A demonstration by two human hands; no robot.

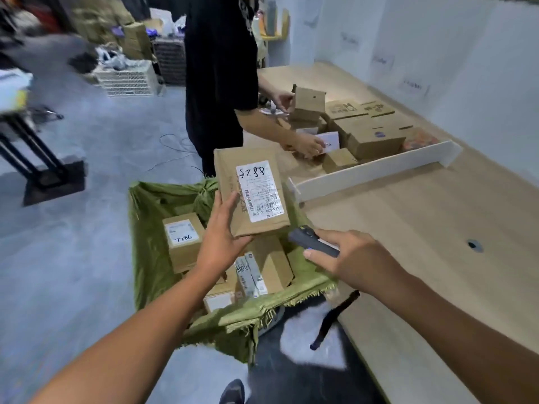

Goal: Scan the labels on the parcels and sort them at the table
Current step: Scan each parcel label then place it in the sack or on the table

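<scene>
My left hand (221, 231) grips the lower left edge of a flat brown parcel (230, 170), held up over the green sack (148, 228) with its white label (258, 189) facing me. My right hand (353, 258) holds a dark handheld scanner (312, 243), its tip just below and right of the parcel's lower corner, with its strap (335, 316) hanging down. Several more labelled boxes lie in the sack, among them a small box (182, 237) on the left.
A wooden table (437, 228) runs along the right with a white divider (370, 173) across it. Behind the divider sit several cardboard boxes (370, 135). A person in black (218, 83) stands at the table handling boxes. White crates (128, 78) stand on the floor far left.
</scene>
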